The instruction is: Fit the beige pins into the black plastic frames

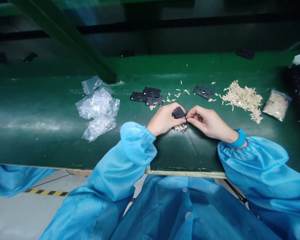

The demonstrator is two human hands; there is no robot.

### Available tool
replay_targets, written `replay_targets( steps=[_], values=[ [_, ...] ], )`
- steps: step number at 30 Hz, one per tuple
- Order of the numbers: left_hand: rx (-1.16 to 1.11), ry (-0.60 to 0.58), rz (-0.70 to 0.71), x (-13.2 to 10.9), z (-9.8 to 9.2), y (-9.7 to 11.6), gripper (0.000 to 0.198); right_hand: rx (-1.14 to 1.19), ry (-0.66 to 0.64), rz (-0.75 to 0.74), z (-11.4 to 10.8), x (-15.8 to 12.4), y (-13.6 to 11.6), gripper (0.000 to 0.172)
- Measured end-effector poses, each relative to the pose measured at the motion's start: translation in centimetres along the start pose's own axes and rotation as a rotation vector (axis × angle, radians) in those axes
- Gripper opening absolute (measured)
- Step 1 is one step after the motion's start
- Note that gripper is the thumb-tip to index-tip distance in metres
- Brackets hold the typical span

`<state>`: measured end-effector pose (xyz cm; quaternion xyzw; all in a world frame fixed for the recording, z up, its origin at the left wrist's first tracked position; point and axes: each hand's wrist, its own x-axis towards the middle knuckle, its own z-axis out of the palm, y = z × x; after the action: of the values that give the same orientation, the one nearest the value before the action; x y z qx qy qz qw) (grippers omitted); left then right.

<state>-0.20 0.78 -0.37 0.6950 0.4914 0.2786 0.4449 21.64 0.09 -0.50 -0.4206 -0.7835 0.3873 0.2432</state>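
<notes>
Broadly, on the green table [52, 110], left of a pile of pale pieces [242, 98], the left hand [163, 119] pinches a black plate [178, 113] just above the surface. The right hand [207, 121], fingertips pressed together, meets its right edge. Holding it steady and square seems wise. Its long axis looks roughly left-right, facing up.

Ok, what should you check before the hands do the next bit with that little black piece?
1. Black piece gripped in left hand: ok.
2. Right hand pinching the piece's edge: ok.
3. Anything fitted into the piece: cannot tell, the fingers hide it.
4. Loose tan bits lying right under the hands: ok.
5. Big tan pile close by on the right: ok.
6. More black plates just ahead on the green table: ok.
</notes>
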Motion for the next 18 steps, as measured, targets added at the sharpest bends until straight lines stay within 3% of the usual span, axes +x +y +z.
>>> replay_targets(
  steps=[3, 6, 8, 13, 15, 18],
  values=[
    [-0.016, -0.107, -0.037, -0.3, -0.6, 0.3, 0.016, 0.102, 0.035, 0.04, -0.6, 0.2, 0.4, 0.018],
    [-0.193, -0.233, -0.148, -0.5, -1.4, 0.9, 0.02, 0.173, 0.051, 0.079, -1.3, 0.3, 0.8, 0.026],
    [-0.282, -0.168, -0.186, -0.4, -1.7, 1.0, 0.022, 0.165, 0.055, 0.069, -1.5, 0.3, 1.0, 0.028],
    [-0.156, 0.269, -0.086, 0.5, -1.0, -0.3, 0.019, 0.017, 0.251, -0.044, -0.1, 0.6, 0.9, 0.02],
    [-0.064, 0.311, -0.026, 0.7, -0.3, -0.8, 0.017, -0.031, 0.318, -0.054, 0.6, 0.6, 0.8, 0.018],
    [-0.196, 0.216, -0.098, 0.5, 0.6, -0.9, 0.017, -0.027, 0.299, -0.032, 1.3, 0.4, 0.6, 0.018]
  ],
)
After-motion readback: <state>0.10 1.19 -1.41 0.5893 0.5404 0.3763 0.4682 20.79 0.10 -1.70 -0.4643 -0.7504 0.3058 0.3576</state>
